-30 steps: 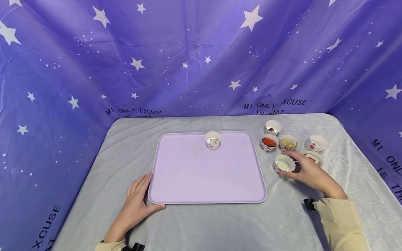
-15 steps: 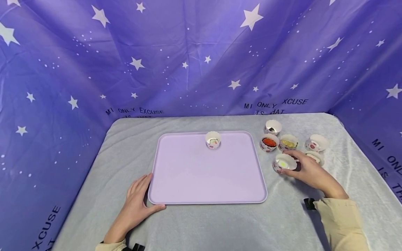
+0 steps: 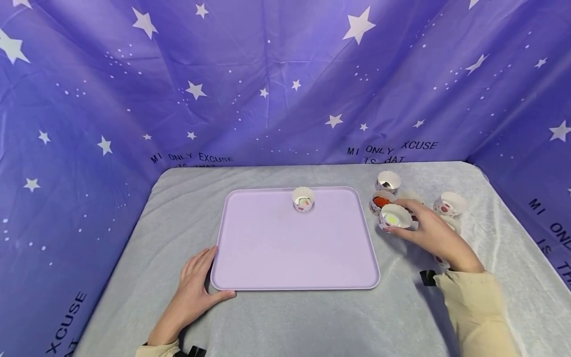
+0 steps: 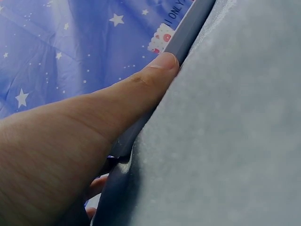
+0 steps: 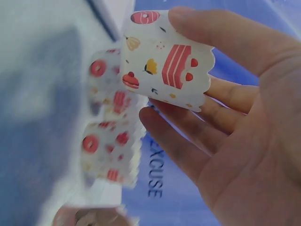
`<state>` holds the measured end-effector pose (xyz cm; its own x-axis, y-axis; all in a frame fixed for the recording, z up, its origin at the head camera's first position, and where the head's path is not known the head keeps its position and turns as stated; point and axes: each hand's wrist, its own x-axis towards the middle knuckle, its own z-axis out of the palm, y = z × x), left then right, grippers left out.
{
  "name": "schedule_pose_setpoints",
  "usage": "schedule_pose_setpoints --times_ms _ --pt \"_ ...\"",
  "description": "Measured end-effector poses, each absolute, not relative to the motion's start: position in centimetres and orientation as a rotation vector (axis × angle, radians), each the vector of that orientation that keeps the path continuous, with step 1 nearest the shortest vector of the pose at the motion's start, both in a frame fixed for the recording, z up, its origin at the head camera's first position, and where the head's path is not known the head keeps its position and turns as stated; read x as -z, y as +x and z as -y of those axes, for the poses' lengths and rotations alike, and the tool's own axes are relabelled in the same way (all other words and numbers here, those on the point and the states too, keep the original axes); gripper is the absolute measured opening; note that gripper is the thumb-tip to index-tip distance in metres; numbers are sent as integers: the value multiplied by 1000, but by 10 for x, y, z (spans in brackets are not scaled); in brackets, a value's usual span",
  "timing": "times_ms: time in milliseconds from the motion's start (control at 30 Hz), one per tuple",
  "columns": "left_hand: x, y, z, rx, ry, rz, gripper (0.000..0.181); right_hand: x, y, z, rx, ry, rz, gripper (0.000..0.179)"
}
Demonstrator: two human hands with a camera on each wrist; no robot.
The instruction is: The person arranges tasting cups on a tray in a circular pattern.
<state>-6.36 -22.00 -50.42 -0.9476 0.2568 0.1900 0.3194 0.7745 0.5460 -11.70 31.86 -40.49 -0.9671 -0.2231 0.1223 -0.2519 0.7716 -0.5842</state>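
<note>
My right hand (image 3: 434, 235) holds a white paper cupcake cup (image 3: 394, 218) with a yellow-green piece inside, thumb and fingers on opposite sides. In the right wrist view this scalloped cup (image 5: 164, 56) shows printed cake slices, closer than the other cups behind it. In the head view it overlaps the cup with red content (image 3: 381, 202). My left hand (image 3: 192, 287) touches the near left corner of a lilac tray (image 3: 290, 248), fingers along the left side, thumb along the front. The left wrist view has the straight thumb (image 4: 127, 94) against the tray's edge (image 4: 190, 30).
A cupcake cup (image 3: 303, 199) with a sushi-like piece stands at the tray's far edge. Near my right hand are a cup with dark content (image 3: 387, 181), a cup at the far right (image 3: 449, 204) and others partly hidden by the hand. Grey cloth (image 3: 290, 322) covers the table.
My right hand has moved up and left with the cupcake cup, off its former spot and in front of the red-filled one. The left hand and tray have stayed still.
</note>
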Motion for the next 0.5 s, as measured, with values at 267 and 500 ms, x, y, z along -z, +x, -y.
schedule_pose_setpoints --times_ms 267,500 --pt "505 -63 220 906 -474 2843 114 391 -134 -293 -937 476 2862 65" --pt "506 -64 220 897 -482 2839 115 380 -147 -275 -856 479 2909 63"
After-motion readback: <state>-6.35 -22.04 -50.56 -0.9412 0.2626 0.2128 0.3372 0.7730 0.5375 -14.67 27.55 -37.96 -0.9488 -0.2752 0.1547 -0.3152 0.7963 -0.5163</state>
